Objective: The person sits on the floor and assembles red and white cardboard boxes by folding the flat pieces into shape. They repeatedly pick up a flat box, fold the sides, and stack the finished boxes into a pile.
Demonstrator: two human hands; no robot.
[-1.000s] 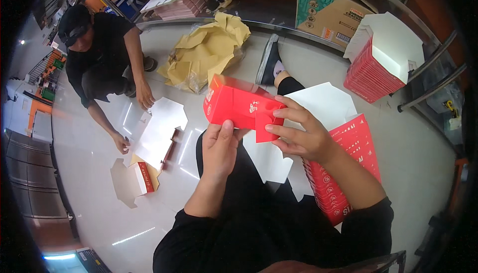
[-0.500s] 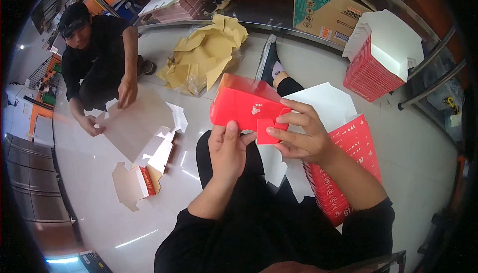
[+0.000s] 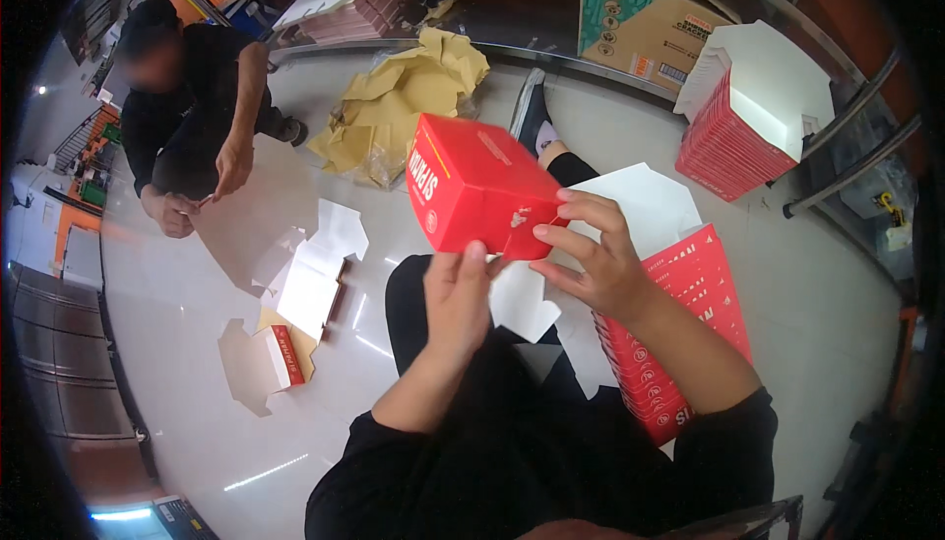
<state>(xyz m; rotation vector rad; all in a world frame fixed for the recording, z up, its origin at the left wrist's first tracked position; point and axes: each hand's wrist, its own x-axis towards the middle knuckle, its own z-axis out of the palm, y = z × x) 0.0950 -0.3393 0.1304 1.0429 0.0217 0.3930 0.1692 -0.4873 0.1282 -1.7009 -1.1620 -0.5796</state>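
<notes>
A red cardboard food box (image 3: 477,186), partly folded into shape, is held up in front of me, tilted. My left hand (image 3: 461,289) grips its lower edge, thumb against the red side. At the box's right end, my right hand (image 3: 596,254) pinches a corner flap between thumb and fingers. A white lid flap (image 3: 522,304) shows below the box. Beside my right forearm lies a fanned stack of flat red box blanks (image 3: 679,323), with white inner sides (image 3: 640,205) showing beyond it.
A nested stack of folded red boxes (image 3: 738,136) stands at the right, by a metal rack. A co-worker (image 3: 197,117) crouches at the left holding a pale sheet (image 3: 261,215). Crumpled brown paper (image 3: 404,107) and an opened box (image 3: 281,358) lie on the floor. A carton (image 3: 645,28) sits on the shelf.
The red box has turned in my hands, bringing its lettered end panel into view. My right fingers have closed in on its corner flap. The co-worker's sheet has shifted left.
</notes>
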